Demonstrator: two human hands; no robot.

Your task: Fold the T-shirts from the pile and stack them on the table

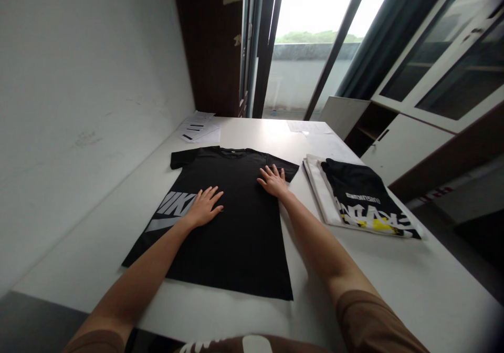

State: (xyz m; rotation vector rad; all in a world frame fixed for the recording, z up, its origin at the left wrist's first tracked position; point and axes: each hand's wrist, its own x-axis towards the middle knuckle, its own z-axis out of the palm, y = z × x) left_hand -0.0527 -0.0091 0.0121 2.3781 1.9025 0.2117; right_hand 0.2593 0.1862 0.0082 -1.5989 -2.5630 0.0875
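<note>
A black T-shirt point(240, 237) lies spread flat on the white table, its collar pointing away from me and both sleeves out to the sides. Grey lettering and a grey swoosh mark its left side, partly covered by my left arm. My left hand point(205, 207) rests on the shirt's chest beside the lettering, fingers spread. Near the right sleeve, my right hand point(273, 180) lies on the cloth, also with fingers apart. Neither hand grips the fabric.
To the right sits a stack of folded clothes point(356, 195), a black printed one on top of white. Papers point(199, 127) lie at the table's far left, and more sheets point(309, 127) at the far right. A wall point(79, 106) borders the table point(252, 319) on the left.
</note>
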